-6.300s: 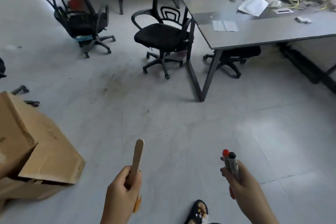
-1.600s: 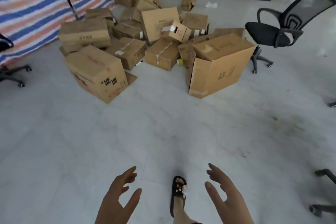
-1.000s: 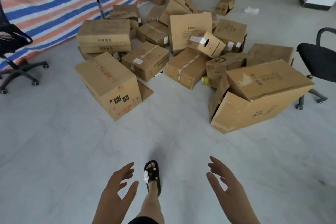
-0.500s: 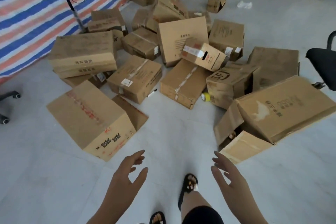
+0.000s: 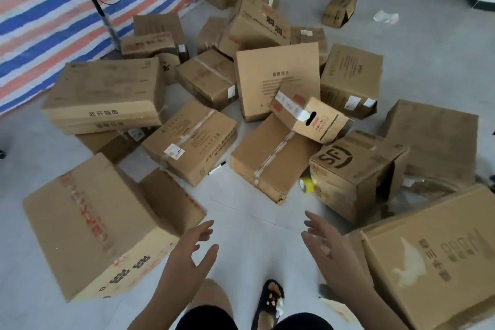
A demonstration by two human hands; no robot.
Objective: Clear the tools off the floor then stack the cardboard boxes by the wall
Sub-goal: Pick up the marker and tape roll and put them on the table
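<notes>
Striped tarp (image 5: pixel 53 16): hangs at the far left, well beyond the fingers, with a fan stand (image 5: pixel 105 12) in front of it
Red-printed box (image 5: pixel 88 225): lies tilted on the floor just left of the left fingertips, one flap open toward them
Left hand (image 5: pixel 187 257): held out over the bare floor (image 5: pixel 249 211), fingers straight and a little spread, gripping nothing
Marker (image 5: pixel 217 168): on the floor ahead of the left fingers, beside a taped box (image 5: pixel 192 142)
Middle taped box (image 5: pixel 270 161): flat on the floor ahead, between the two sets of fingers
Sandalled foot (image 5: pixel 270 300): below and between the hands
Right hand (image 5: pixel 332 252): also out in front, fingers loosely spread, empty
Yellow tape roll (image 5: pixel 306 185): ahead of the right fingers, against the SF box (image 5: pixel 353 169)
Dove-printed box (image 5: pixel 431 254): just right of the right hand, whether touching I can't tell
Cardboard pile: scattered, unstacked, beyond both hands
</notes>
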